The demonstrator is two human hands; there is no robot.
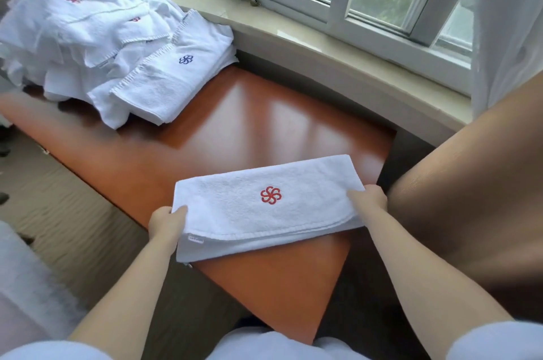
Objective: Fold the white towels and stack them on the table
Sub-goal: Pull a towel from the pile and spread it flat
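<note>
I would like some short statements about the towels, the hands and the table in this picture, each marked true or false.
1. Both hands, left hand and right hand, grip the folded white towel with the red flower emblem. True.
2. This towel lies on the windowsill. False: it lies on the orange-brown wooden table.
3. The heap of white towels lies at the table's far left. True.
4. Every emblem in the heap is red. False: one towel shows a blue emblem.
</note>
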